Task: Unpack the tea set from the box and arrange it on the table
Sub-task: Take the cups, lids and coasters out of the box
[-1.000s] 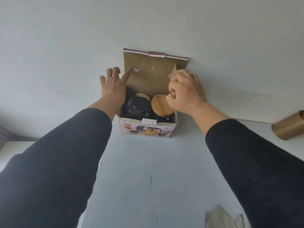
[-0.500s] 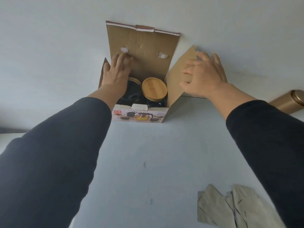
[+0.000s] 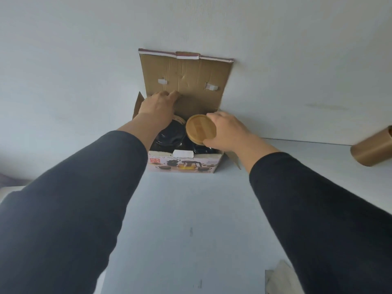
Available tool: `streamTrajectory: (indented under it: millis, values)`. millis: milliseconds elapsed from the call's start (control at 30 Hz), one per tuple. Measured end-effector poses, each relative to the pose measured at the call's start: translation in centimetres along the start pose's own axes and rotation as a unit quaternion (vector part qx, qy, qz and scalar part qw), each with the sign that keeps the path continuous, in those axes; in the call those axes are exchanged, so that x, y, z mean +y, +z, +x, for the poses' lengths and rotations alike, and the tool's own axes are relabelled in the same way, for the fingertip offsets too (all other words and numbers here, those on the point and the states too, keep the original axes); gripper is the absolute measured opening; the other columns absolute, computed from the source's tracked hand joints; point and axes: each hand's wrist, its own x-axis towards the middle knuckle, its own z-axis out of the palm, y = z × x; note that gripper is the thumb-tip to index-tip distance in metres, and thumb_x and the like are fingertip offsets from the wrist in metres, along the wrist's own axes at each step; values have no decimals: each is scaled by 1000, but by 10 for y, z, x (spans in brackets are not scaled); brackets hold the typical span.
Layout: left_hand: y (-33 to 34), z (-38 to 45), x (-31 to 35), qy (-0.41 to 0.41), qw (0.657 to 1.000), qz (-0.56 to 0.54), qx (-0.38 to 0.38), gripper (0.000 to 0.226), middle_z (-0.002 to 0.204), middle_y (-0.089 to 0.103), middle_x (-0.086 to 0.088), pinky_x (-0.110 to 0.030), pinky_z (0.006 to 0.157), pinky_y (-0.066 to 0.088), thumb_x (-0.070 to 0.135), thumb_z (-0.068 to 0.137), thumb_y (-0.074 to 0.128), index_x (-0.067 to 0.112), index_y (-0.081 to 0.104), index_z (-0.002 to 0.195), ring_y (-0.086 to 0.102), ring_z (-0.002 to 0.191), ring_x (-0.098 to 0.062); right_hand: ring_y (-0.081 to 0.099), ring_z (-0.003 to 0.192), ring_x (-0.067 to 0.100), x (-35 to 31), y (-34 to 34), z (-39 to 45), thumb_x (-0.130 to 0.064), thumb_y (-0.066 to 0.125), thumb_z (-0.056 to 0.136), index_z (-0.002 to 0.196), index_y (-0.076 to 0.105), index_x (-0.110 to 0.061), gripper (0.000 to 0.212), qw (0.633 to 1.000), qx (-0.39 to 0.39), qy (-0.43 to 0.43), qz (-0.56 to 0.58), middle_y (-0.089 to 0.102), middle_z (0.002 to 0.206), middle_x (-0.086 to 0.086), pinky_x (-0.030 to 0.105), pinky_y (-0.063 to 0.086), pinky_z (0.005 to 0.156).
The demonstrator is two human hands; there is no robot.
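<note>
L hand [image 3: 158,108] sits at the box's left rear, fingers laid fairly straight against the inner face of the raised lid flap [image 3: 186,79]; grip spread, pinching nothing, prob. to keep the flap back and the carton steady. Box [image 3: 183,164] stands on the tabletop [image 3: 191,219] close to the wall, top open, side flaps folded outward, printed front panel facing the camera. Inside, left compartment: dark glossy vessel [image 3: 169,135], partly hidden under the L wrist. Inside, right: round bamboo lid [image 3: 201,129] on a dark container, body mostly out of view. R hand [image 3: 228,131] wraps the lid's right edge, thumb low, fingers over the far rim; grip curled round it, likely prep for lifting that piece out. Nothing from the set is on the tabletop yet. Far right: brass-coloured cylinder [image 3: 371,148], well apart from the box. Lower right: pale paper wrapping [image 3: 282,279] on the tabletop.
</note>
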Motion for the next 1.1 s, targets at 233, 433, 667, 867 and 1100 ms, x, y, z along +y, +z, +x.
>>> streamTrajectory:
  millis: [233,433,667,867,1100]
  values:
    - [-7,29,18,4,990,66,-122,38,112,58,-11,-38,80,57,12,94,52,24,49,131,61,92,-30,36,131,34,2,15,37,-45,82,61,145,27,-19,103,999,-17,-1,-40,33,144,14,45,40,104]
    - [-8,44,29,-5,973,158,-167,36,119,59,-10,-32,87,53,11,93,56,14,56,129,60,102,-27,38,129,31,10,24,41,-53,77,63,142,30,-22,98,997,-11,-11,-74,40,141,9,44,37,105]
    - [-3,47,35,-39,965,166,-198,36,127,55,-11,-35,90,48,10,93,55,13,57,128,55,113,-30,39,129,29,17,28,44,-55,75,65,142,28,-22,96,998,-5,-11,-60,43,140,7,46,36,107]
    - [-1,52,47,-16,954,215,-209,25,116,59,-10,-35,91,48,8,94,52,5,59,119,58,108,-27,40,127,29,20,27,46,-52,77,64,142,29,-20,97,999,-8,-10,-51,43,137,9,42,38,102]
    - [3,56,50,37,941,253,-222,26,116,59,-7,-35,91,49,12,94,53,7,59,119,58,109,-26,43,125,29,23,28,47,-53,76,65,144,27,-18,99,998,-9,-21,-54,43,138,10,41,39,99]
